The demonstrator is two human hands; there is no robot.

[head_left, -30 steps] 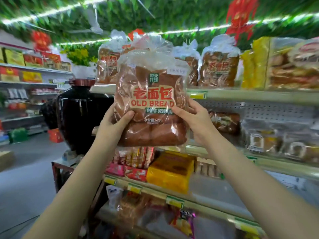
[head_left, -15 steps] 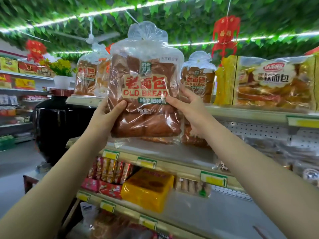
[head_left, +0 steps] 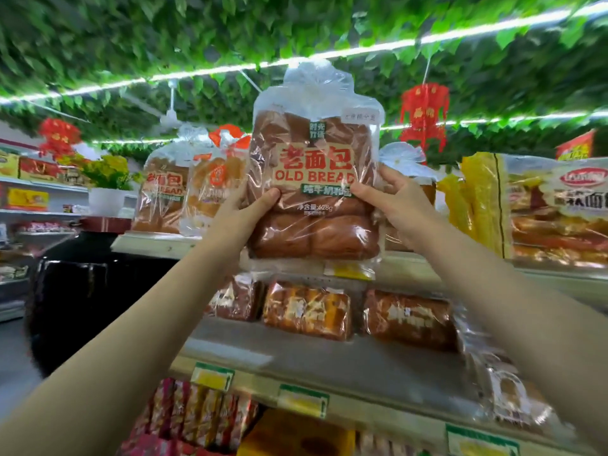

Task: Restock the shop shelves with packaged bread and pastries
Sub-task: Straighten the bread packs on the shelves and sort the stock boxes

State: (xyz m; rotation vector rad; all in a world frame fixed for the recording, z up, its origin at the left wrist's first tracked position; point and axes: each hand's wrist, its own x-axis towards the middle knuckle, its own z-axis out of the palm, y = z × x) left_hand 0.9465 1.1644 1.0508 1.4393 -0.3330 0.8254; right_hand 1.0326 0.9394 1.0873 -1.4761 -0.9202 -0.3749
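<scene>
— What's along the top shelf point(head_left: 154, 246)?
— Bagged loaves point(head_left: 164, 195) stand at the left. Next, the left hand point(head_left: 243, 212) clasps one side of the upright OLD BREAD bag point(head_left: 316, 225) and the right hand point(head_left: 394, 202) the other. The bag's bottom is at the shelf's near edge. Yellow packs point(head_left: 477, 199) stand at the right.
— Room behind it?
— Hidden by the bag.

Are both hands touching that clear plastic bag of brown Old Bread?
Touching. The head view shows the left hand and right hand pinching the clear bag of brown bread at its sides.
</scene>
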